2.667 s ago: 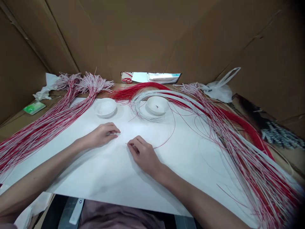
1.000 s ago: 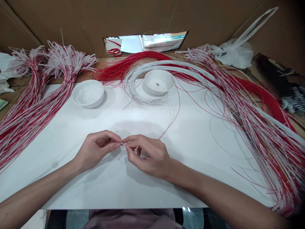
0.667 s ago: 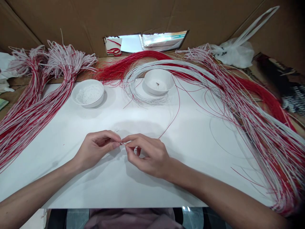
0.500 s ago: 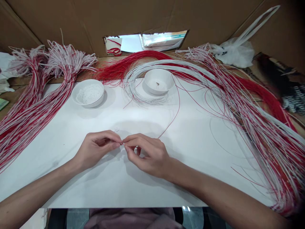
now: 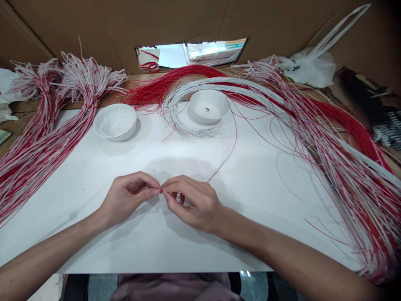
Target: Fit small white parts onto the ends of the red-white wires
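Red and thin as thread, a strand (image 5: 220, 167) lay in a smooth curve over the white board (image 5: 138, 251), running down behind the right hand (image 5: 192, 202) in the head view. That hand held it in a narrow pinch, thumb and forefinger pressed close. Tip to tip with it, the left hand (image 5: 128, 196) was pinched just as narrowly; a tiny reddish bit showed where the fingertips met, though what the left fingers gripped was too small to tell.

Beyond the hands stood a round, glossy bowl (image 5: 129, 133) of white grainy pieces and a second smooth bowl (image 5: 208, 98) with small dark bits inside, ringed by a loose coil (image 5: 171, 100) of pale, wiry lengths. Red-and-white bundles (image 5: 69, 133) fanned into rough, frayed-looking ends on the left, near a brown cardboard wall (image 5: 109, 21); a crinkled plastic bag (image 5: 316, 69) sat at the far right.
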`<state>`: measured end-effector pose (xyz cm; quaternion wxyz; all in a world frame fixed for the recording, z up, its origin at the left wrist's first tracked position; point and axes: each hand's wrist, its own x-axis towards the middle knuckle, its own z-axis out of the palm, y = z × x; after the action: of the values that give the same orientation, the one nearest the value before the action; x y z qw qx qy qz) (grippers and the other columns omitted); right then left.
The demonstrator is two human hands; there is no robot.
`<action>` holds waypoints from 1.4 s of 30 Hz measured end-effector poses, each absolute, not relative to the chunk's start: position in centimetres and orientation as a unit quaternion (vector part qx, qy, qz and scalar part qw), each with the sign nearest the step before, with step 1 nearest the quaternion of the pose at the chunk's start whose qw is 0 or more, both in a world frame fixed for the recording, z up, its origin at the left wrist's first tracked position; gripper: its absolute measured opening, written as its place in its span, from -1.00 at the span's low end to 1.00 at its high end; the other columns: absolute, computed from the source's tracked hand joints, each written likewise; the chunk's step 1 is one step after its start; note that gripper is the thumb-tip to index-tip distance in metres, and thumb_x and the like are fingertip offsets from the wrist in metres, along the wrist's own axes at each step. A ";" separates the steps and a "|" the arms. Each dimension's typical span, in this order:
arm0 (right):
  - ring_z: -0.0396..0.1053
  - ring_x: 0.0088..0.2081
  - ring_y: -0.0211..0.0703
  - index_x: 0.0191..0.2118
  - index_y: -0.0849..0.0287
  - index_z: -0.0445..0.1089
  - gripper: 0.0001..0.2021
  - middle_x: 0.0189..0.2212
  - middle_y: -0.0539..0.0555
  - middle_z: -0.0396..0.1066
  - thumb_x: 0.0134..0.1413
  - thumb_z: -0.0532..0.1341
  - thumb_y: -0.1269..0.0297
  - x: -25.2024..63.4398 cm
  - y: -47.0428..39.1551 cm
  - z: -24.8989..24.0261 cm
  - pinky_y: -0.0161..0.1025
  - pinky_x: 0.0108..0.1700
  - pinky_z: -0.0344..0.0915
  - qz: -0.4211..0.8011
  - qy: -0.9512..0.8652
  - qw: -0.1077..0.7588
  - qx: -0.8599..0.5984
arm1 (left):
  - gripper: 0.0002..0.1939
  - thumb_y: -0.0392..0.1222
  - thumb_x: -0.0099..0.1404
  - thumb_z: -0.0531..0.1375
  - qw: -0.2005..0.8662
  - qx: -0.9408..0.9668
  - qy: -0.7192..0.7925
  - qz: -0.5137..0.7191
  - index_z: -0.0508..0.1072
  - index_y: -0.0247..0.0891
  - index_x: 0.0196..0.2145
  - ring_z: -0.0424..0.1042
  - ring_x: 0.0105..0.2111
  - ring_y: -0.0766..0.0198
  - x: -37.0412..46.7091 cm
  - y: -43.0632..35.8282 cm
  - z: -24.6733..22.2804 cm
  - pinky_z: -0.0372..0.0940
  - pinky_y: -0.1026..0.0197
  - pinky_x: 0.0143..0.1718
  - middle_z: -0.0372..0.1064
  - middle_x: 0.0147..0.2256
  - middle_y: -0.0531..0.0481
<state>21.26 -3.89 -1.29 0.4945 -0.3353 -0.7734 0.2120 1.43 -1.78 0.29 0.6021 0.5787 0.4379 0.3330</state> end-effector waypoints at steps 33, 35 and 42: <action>0.34 -0.43 -0.31 -0.27 0.21 0.36 -0.73 -0.37 0.02 0.46 0.00 0.01 0.61 21.6 -3.7 -1.7 -0.34 -0.41 0.28 0.182 -0.787 0.408 -0.425 | -0.91 -0.33 0.33 0.16 0.224 0.811 0.429 0.329 0.44 -0.18 -0.28 0.45 -0.37 0.29 1.5 -2.5 0.0 0.34 0.23 -0.32 0.49 -0.37 0.05; 0.34 -0.42 -0.30 -0.25 0.21 0.36 -0.77 -0.37 0.03 0.45 0.04 0.03 0.58 21.6 -3.7 -1.6 -0.32 -0.39 0.29 0.194 -0.785 0.406 -0.426 | -0.91 -0.33 0.32 0.16 0.224 0.812 0.425 0.331 0.44 -0.17 -0.28 0.45 -0.37 0.28 1.5 -2.5 -0.1 0.34 0.22 -0.32 0.49 -0.37 0.05; 0.32 -0.41 -0.33 -0.22 0.22 0.35 -0.85 -0.36 0.04 0.39 0.31 0.05 0.40 21.2 -3.9 -2.3 -0.36 -0.39 0.27 0.250 -0.779 0.386 -0.426 | -0.90 -0.33 0.28 0.18 0.213 0.812 0.439 0.319 0.43 -0.19 -0.25 0.43 -0.33 0.26 1.5 -2.0 0.2 0.32 0.21 -0.25 0.46 -0.34 0.05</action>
<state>21.18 -3.92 -2.32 0.3856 -0.4264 -0.7793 0.2495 1.50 -2.00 0.18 0.2130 0.8125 0.4391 0.3189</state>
